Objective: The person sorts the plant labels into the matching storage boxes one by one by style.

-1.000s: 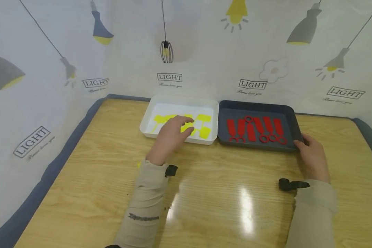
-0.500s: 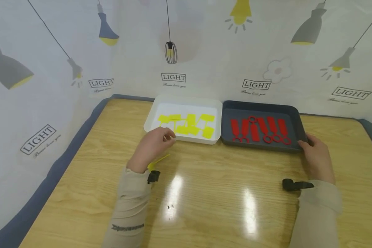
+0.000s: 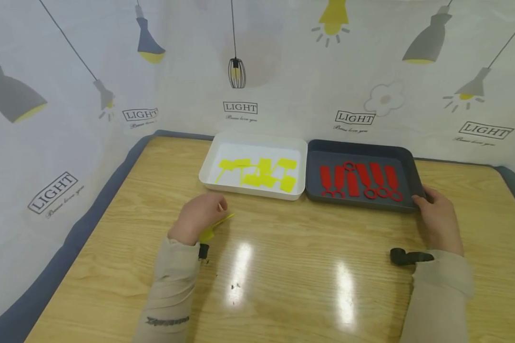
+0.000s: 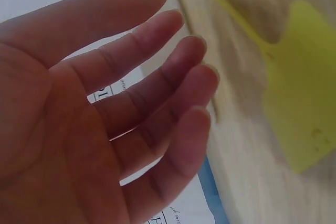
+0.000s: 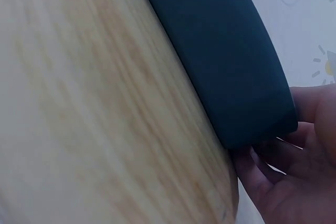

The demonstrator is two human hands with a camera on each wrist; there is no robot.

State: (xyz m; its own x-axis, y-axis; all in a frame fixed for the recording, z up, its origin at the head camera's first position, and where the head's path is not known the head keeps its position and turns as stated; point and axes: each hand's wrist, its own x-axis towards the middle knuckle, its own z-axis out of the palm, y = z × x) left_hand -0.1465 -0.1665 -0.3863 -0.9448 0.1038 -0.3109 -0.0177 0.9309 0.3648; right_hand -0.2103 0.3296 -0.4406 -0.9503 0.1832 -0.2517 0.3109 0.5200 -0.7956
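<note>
My left hand (image 3: 197, 214) hovers over the table in front of the white tray, its relaxed fingers holding nothing in the left wrist view. Beside and partly beneath it lies a yellow flat tag with a thin strap (image 4: 302, 93); the hand hides part of this tag in the head view. With my right hand (image 3: 439, 219) I hold the front right corner of the dark grey tray (image 3: 360, 202), thumb at the rim and fingers against its outer side and underside, as the right wrist view shows. Several red ring-ended tags (image 3: 364, 174) lie in that tray.
The white tray (image 3: 257, 142) stands against the dark tray's left side, with several yellow tags (image 3: 263, 166) scattered in it. Both rest near the back of the wooden table (image 3: 292, 267), before a lamp-patterned cloth (image 3: 283, 71).
My left hand has moved from over the white tray back towards me and left, down beside the loose yellow tag. The right hand stays at the dark tray.
</note>
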